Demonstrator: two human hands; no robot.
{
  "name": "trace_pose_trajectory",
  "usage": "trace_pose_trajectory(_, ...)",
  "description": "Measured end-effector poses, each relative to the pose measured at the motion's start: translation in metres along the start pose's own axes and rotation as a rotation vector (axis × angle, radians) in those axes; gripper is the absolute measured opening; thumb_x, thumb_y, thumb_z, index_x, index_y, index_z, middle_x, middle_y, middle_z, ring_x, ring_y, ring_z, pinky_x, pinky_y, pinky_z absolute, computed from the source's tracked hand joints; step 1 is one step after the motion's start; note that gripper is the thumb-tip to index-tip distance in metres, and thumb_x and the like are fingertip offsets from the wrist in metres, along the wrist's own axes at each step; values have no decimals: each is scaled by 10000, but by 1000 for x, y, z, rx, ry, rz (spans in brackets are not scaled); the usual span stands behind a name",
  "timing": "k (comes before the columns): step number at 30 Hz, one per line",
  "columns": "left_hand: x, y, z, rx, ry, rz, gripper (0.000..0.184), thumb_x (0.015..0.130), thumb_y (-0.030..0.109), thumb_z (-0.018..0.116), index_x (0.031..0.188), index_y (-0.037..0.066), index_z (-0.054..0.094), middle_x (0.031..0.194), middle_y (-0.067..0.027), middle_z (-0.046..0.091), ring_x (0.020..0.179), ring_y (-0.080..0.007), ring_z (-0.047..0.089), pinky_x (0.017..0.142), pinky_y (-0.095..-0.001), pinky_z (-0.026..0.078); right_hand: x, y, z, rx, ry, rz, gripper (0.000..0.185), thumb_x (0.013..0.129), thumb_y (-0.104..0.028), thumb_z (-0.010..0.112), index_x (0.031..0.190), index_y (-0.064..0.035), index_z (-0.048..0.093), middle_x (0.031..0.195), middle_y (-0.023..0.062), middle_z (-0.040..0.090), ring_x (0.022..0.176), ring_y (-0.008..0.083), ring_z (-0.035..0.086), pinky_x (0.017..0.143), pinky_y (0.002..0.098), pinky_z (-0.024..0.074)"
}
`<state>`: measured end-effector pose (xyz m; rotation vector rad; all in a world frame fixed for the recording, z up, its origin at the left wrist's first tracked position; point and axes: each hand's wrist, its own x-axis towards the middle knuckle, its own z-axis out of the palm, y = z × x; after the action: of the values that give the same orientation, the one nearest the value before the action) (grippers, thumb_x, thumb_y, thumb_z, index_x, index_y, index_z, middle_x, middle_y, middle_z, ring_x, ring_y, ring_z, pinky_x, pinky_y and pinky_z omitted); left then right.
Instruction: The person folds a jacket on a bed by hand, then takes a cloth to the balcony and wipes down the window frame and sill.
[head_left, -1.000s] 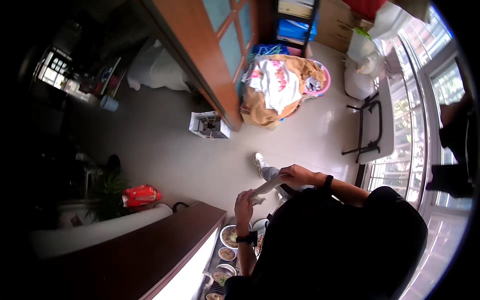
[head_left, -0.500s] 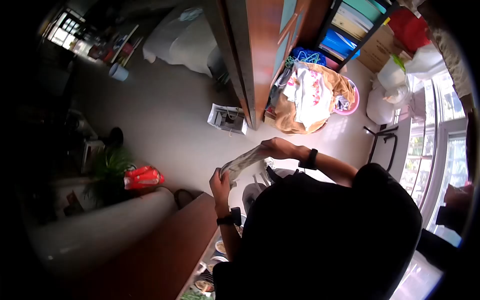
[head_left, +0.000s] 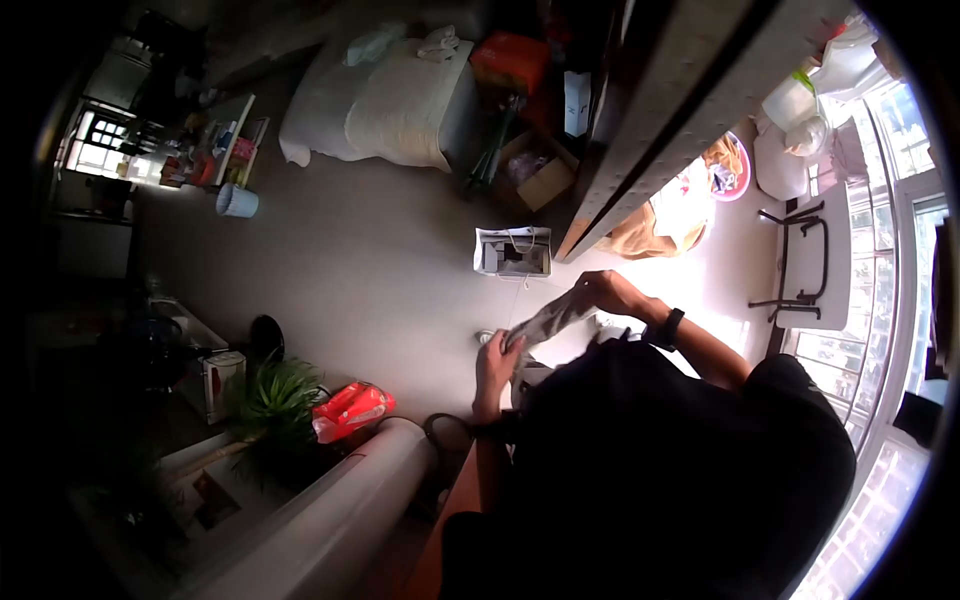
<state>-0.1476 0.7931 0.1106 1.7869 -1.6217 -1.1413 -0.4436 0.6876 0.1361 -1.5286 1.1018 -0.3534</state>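
A greyish cloth (head_left: 550, 318) is stretched between my two hands in front of my body. My left hand (head_left: 494, 368) is closed on its lower left end, with a dark band on the wrist. At the upper right end my right hand (head_left: 612, 292) grips the cloth, and a black watch sits on that wrist. Below the cloth, part of a shoe (head_left: 486, 337) shows on the floor.
A paper bag (head_left: 512, 252) stands on the floor by the door edge (head_left: 640, 150). Beyond are an open cardboard box (head_left: 545, 185), a covered bed (head_left: 395, 110) and a bucket (head_left: 237, 201). A red bag (head_left: 352, 410) and plant (head_left: 275, 395) are at lower left.
The view has turned and moved toward the darker room, so the laundry pile is now partly behind the door edge. Both hands still hold the cloth stretched.
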Motion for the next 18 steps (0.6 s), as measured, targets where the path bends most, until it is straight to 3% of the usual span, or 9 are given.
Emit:
trace_pose_trajectory(2, 18, -17, -32, 65, -63, 40, 295, 828, 246, 716, 947, 8, 588, 833, -215, 639, 827, -429, 613, 700, -450, 491, 14, -6, 24, -134, 110, -93, 256, 893, -200, 654, 1023, 20, 662, 890, 164, 700, 818, 239, 681, 731, 349, 536)
trace_pose_trajectory(7, 36, -70, -127, 61, -137, 70, 340, 757, 129, 724, 1044, 18, 580, 985, -200, 631, 928, -393, 602, 786, -424, 494, 70, -58, 83, -109, 93, -59, 205, 880, -147, 645, 1014, 7, 661, 890, 161, 693, 838, 240, 675, 735, 348, 535)
trace_pose_trajectory(10, 37, -111, -156, 131, -2, 103, 313, 749, 50, 660, 1053, 49, 586, 929, -184, 621, 891, -391, 601, 754, -438, 499, 101, -74, 103, 38, 105, -122, 176, 870, -95, 645, 1011, 11, 650, 899, 152, 694, 853, 215, 672, 741, 346, 536)
trace_pose_trajectory(12, 45, -130, -176, 132, 70, 39, 308, 756, 34, 626, 1061, 61, 593, 921, -184, 622, 884, -387, 606, 749, -439, 503, 124, -101, 111, -51, 77, -20, 177, 865, -43, 657, 1023, 31, 625, 898, 117, 690, 860, 173, 659, 764, 322, 540)
trace_pose_trajectory(14, 54, -143, -194, 133, 186, 63, 289, 773, 38, 607, 1061, 55, 593, 927, -177, 629, 871, -381, 614, 745, -443, 506, 146, -110, 122, 460, 25, 69, 136, 897, -49, 643, 1007, 29, 624, 909, 104, 688, 877, 158, 649, 771, 310, 541)
trace_pose_trajectory(16, 59, -155, -210, 158, 252, 5, 253, 804, 47, 597, 1056, 50, 594, 938, -172, 634, 866, -376, 620, 741, -444, 509, 172, -116, 121, 291, -35, 82, 190, 912, -59, 632, 1077, 31, 603, 970, 120, 691, 938, 188, 662, 843, 303, 549)
trace_pose_trajectory(18, 71, -161, -219, 176, 306, -42, 191, 864, 67, 583, 1054, 54, 601, 925, -169, 643, 858, -375, 623, 728, -437, 513, 204, -110, 125, 164, 15, 91, 131, 926, -102, 630, 1021, -12, 635, 819, 46, 634, 781, 105, 614, 677, 272, 517)
